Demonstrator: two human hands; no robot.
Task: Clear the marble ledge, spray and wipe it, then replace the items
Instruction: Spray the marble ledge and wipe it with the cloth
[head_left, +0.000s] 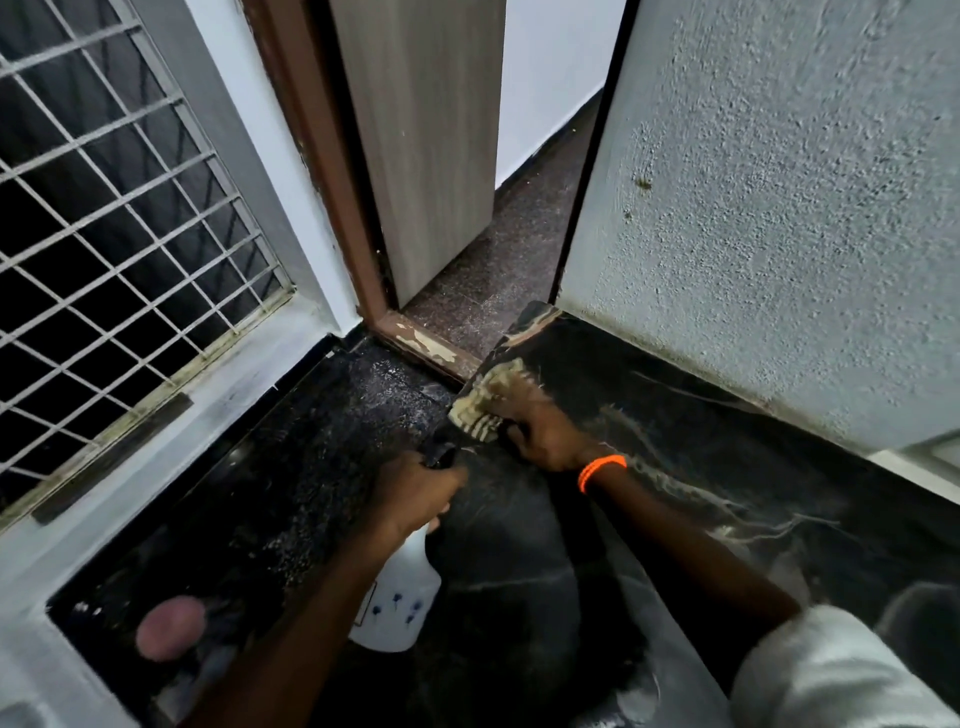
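Now right hand (540, 431) presses cloth (483, 402) flat on marble ledge (675, 467); left hand (415, 488) grips spray bottle (397, 597).

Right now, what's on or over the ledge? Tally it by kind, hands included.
Hands: 2, left hand and right hand
Spray bottles: 1, white bottle in the left hand
Cloths: 1, cloth under the right hand on the ledge
Wristbands: 1, orange band on the right wrist
Total: 5

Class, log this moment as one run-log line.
phase: wiping | left hand: holds spray bottle | right hand: presses cloth on marble ledge
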